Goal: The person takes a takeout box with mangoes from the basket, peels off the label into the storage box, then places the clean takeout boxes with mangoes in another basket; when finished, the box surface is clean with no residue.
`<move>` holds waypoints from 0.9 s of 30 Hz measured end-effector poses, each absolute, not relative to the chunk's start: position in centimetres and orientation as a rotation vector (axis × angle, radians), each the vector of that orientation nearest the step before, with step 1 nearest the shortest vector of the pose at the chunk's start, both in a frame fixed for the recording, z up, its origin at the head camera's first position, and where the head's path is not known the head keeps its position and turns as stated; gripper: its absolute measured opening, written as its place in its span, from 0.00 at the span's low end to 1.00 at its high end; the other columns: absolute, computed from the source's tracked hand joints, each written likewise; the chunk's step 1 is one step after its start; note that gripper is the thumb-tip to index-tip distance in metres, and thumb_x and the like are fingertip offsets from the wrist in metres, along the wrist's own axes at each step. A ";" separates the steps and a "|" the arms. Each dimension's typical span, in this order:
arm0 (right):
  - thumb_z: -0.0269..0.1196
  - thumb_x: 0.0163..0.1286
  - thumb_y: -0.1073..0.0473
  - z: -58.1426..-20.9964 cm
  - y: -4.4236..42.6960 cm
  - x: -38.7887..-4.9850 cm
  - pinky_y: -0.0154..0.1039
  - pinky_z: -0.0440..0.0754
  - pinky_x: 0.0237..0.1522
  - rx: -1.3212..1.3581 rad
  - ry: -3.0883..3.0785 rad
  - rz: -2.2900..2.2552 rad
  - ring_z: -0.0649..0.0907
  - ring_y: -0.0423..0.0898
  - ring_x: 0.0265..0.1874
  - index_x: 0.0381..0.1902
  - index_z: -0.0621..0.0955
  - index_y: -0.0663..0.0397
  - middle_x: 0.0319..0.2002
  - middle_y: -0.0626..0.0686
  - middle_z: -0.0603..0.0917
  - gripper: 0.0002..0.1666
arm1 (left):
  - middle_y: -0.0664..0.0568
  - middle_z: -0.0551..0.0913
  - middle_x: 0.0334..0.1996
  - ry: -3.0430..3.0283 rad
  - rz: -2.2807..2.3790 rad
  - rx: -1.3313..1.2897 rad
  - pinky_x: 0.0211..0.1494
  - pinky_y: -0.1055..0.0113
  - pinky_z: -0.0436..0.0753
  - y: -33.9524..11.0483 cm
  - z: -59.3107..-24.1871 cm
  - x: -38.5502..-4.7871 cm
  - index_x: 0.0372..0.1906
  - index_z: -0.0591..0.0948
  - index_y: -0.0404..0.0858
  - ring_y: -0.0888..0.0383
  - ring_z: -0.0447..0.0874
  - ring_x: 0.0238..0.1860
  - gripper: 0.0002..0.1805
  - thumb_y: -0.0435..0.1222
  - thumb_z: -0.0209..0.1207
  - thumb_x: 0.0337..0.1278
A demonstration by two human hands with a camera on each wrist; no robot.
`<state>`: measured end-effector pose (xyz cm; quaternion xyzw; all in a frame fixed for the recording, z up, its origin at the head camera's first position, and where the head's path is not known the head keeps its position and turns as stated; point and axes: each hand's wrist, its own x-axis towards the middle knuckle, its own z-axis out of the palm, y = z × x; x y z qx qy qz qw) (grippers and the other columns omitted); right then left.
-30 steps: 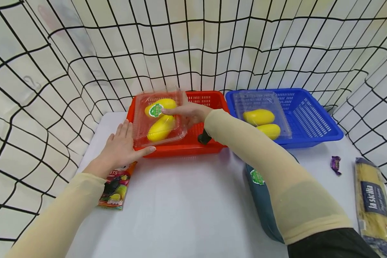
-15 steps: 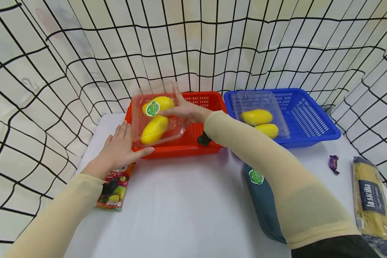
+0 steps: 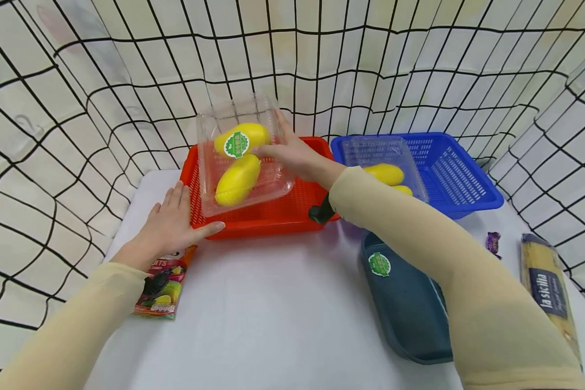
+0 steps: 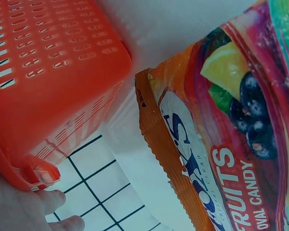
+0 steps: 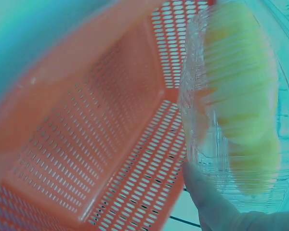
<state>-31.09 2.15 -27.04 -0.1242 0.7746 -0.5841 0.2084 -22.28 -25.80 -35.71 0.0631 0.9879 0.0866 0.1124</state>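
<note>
Gripping a clear box (image 3: 273, 176), right fingers (image 3: 270, 151) are part-hidden.

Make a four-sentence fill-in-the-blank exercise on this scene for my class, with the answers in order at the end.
The right hand holds a clear container with ____ yellow items inside.
The left hand is at a corner of the ____ basket.
The packet near the left hand reads "OVAL ____".
The sticker on the dark tray is ____ and white.
Missing words: two; red; CANDY; green.
</note>
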 end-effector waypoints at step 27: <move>0.67 0.68 0.47 -33.1 12.5 -10.8 0.56 0.89 0.47 -0.438 2.113 -1.535 0.65 0.72 0.74 0.81 0.40 0.14 0.84 0.50 0.41 0.59 | 0.23 0.31 0.79 2.921 0.227 0.240 0.74 0.23 0.48 -26.1 -35.8 -22.3 0.77 0.33 0.20 0.22 0.36 0.78 0.69 0.73 0.46 0.61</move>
